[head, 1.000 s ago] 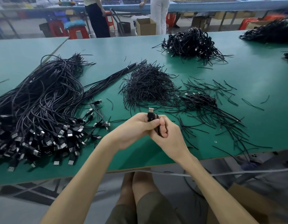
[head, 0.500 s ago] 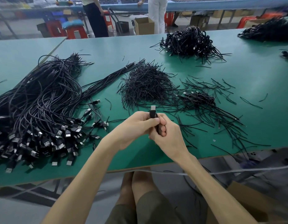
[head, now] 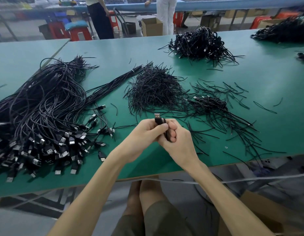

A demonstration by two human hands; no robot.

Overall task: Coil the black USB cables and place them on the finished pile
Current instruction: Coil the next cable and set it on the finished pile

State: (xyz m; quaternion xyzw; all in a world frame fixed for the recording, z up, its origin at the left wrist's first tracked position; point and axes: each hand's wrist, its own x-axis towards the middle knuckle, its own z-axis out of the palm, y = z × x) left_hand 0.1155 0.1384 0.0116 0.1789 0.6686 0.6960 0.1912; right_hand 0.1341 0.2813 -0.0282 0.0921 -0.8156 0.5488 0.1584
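- In the head view, both hands meet above the near part of the green tabletop (head: 267, 74), a little behind its front edge
- The left hand (head: 144, 135) has its grip closed around a black USB cable (head: 158, 121), and the thumb lies across the folded strands
- The right hand (head: 178, 142) has its grip closed on the same cable, with the fingers (head: 172, 132) curled around the lower part of the bundle
- The cable is folded into a short bundle between the two hands, and its metal plug (head: 157, 115) stands out upward above the left thumb
- On the left of the tabletop lies a big heap of loose cables (head: 45, 108), with many plugs turned toward the front edge
- Behind the hands, in the middle, there is a heap of thin black ties (head: 154, 89), and more ties are scattered to the right of it
- Among these scattered ties, behind the hands and to the right, lies a small pile of coiled cables (head: 210, 102)
- A bigger pile of coiled cables (head: 199, 43) lies near the far edge, well apart from the hands, and another dark pile (head: 282, 31) is at the far right corner
- Below the front edge the knees (head: 146, 189) of the person show, and a cardboard box (head: 260, 210) stands at the lower right
- In the background two persons stand at a long blue bench (head: 216, 5), near some red stools (head: 79, 34)
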